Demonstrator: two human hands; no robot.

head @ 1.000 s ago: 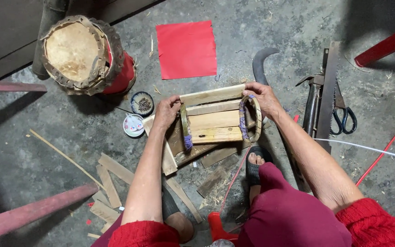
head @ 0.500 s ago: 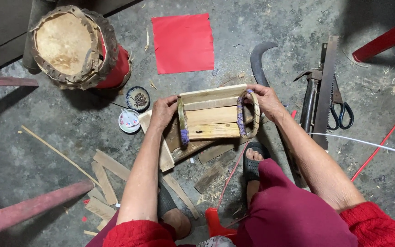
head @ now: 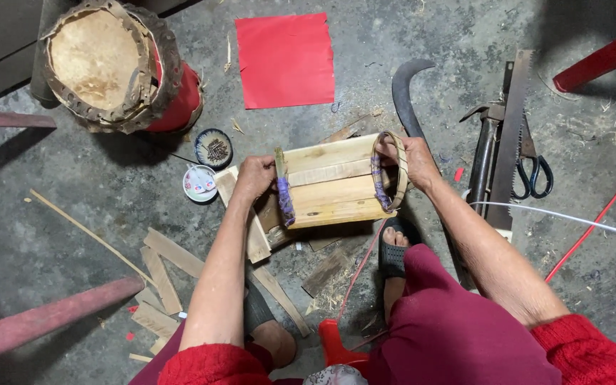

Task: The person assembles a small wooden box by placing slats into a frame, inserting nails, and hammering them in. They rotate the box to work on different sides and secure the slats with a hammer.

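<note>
Lying on its side low over the concrete floor [head: 465, 64], a barrel of pale wooden staves [head: 331, 182] is gripped at both ends. Left hand [head: 253, 178] is curled closed over the purple-bound end; right hand [head: 413, 158] is hooked shut on the hoop [head: 391, 171]. Likely light and stiff, yet loose staves could shift, so holding is best kept at the bound rims. Scattered around are a red sheet [head: 285, 60], a drum [head: 112, 64], a saw [head: 511, 135] and scissors [head: 532, 167].

Wooden barrel frame [head: 336, 182] lies centre on the floor [head: 51, 235]; drum [head: 112, 64] at ten o'clock, paper sheet [head: 285, 60] at twelve, saw [head: 511, 135] and scissors [head: 534, 171] at three.
</note>
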